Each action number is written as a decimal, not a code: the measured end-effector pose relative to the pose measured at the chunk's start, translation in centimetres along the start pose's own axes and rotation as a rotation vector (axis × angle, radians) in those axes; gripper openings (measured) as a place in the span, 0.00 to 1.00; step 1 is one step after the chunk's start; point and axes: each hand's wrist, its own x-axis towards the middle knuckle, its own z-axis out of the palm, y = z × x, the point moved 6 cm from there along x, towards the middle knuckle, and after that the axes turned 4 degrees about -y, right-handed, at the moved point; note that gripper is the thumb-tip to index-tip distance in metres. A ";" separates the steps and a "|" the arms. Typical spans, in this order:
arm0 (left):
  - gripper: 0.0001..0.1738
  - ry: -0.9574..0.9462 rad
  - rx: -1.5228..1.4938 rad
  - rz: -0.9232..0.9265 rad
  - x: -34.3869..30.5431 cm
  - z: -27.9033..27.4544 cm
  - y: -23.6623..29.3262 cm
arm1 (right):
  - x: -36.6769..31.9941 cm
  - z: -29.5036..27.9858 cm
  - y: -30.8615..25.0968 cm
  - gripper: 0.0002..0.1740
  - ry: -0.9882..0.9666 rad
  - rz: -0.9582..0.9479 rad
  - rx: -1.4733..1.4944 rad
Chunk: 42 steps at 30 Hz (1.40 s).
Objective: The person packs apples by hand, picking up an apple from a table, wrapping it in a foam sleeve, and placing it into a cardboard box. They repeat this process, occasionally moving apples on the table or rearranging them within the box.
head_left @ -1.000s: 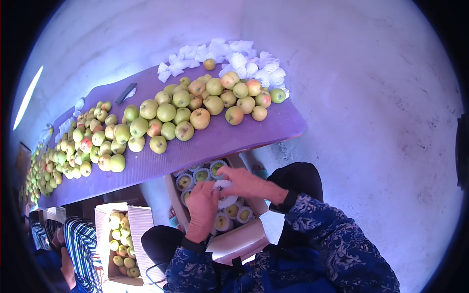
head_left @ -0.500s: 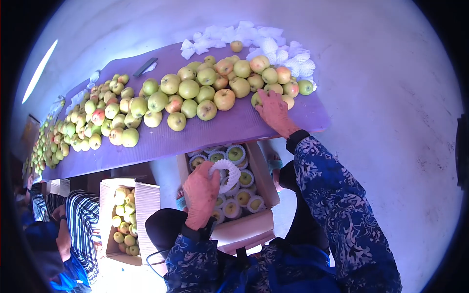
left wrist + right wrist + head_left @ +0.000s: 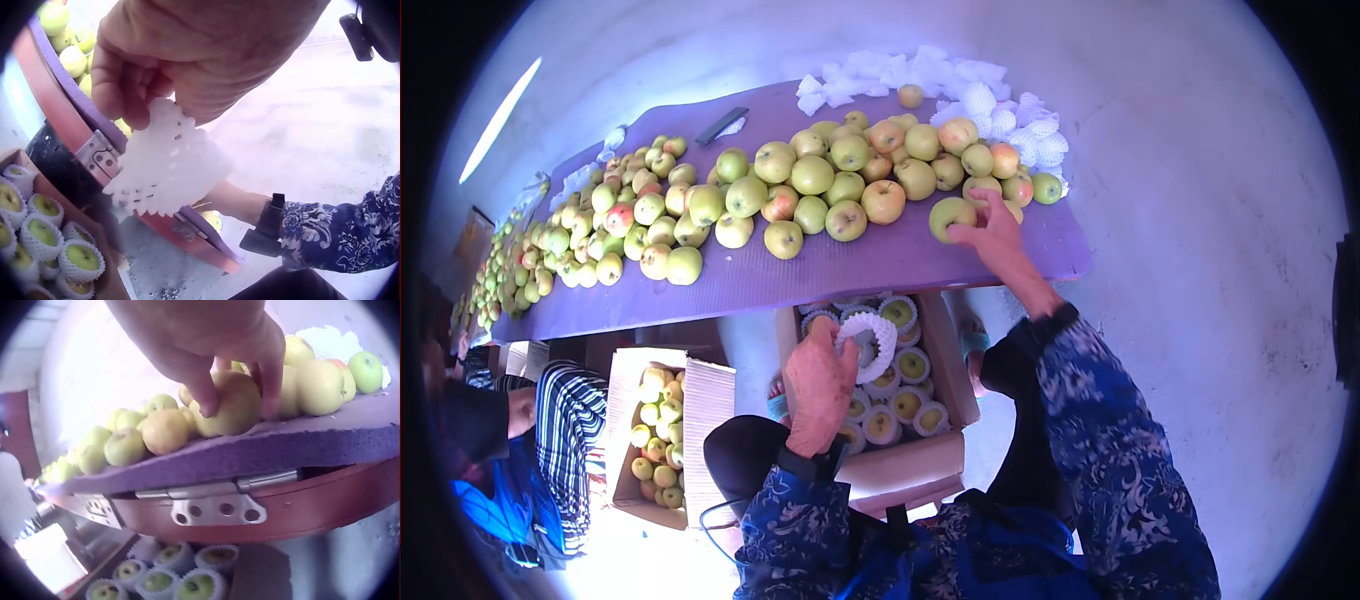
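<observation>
Right hand [image 3: 1002, 243] is gripping a green apple [image 3: 948, 216] near the table's [image 3: 880, 266] edge, seemingly for lifting into left hand's [image 3: 820, 376] pinched foam net [image 3: 165, 167].

In my view, I see a slim, bright white streak [image 3: 502, 121] at ten o'clock, a dark, flat, narrow bar [image 3: 722, 125] near eleven, and a person in blue and striped clothing [image 3: 565, 430] at eight.
</observation>
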 end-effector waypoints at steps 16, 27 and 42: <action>0.11 -0.021 0.030 -0.008 -0.1 1.0 0.4 | -14.7 8.5 -2.1 0.32 -0.494 -0.092 0.219; 0.06 -0.149 -0.297 0.065 -0.3 1.7 -0.1 | -14.6 8.9 0.3 0.32 -0.601 0.285 0.608; 0.13 -0.149 -0.466 0.066 -0.9 2.8 -0.5 | -14.7 8.4 2.3 0.32 -0.340 0.123 0.412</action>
